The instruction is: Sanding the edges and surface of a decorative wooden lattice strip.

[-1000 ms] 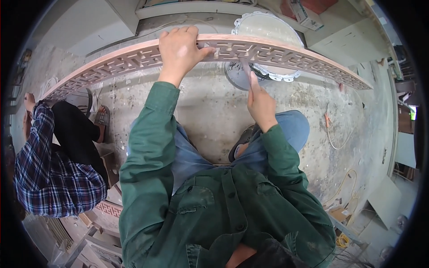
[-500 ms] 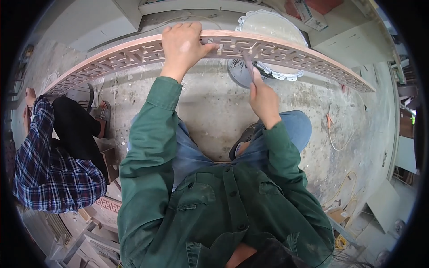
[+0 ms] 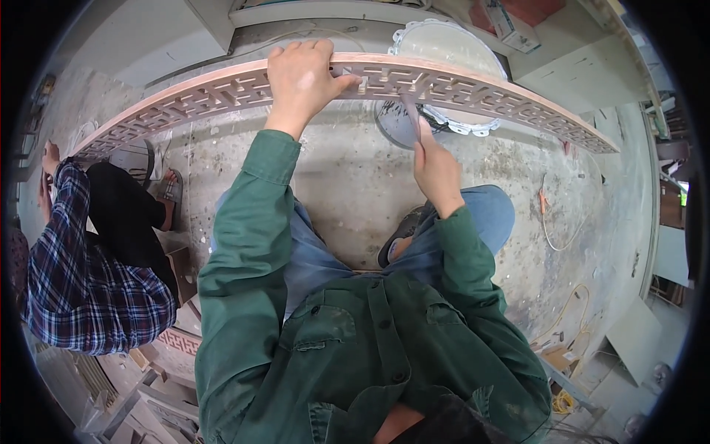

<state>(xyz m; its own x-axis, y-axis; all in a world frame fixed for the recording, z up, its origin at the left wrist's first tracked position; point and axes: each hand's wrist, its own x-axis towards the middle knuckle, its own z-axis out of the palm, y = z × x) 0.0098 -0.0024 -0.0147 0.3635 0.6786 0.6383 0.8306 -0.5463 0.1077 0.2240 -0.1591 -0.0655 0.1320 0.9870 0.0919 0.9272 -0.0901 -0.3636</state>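
A long, narrow wooden fretwork panel (image 3: 222,89), with cut-out geometric openings, spans the far part of the view. My left hand (image 3: 302,74) wraps over its top edge near the middle, thumb against the openwork face. My right hand (image 3: 438,174) is closed round a thin, flat, greyish strip (image 3: 411,115), perhaps a sanding strip or file. The strip's far end meets the lower part of the panel, at one of its openings. Whether that tip goes into the opening I cannot tell.
A large round white lid or tub with a scalloped rim (image 3: 444,44) stands behind the panel. At the left sits another person in a plaid shirt (image 3: 103,296). An orange-ended cable (image 3: 545,203) lies on the stained concrete floor (image 3: 347,170), with cabinets (image 3: 163,48) at the back.
My right hand and the strip have shifted very slightly toward me. My left hand keeps its grip on the panel, almost unmoved.
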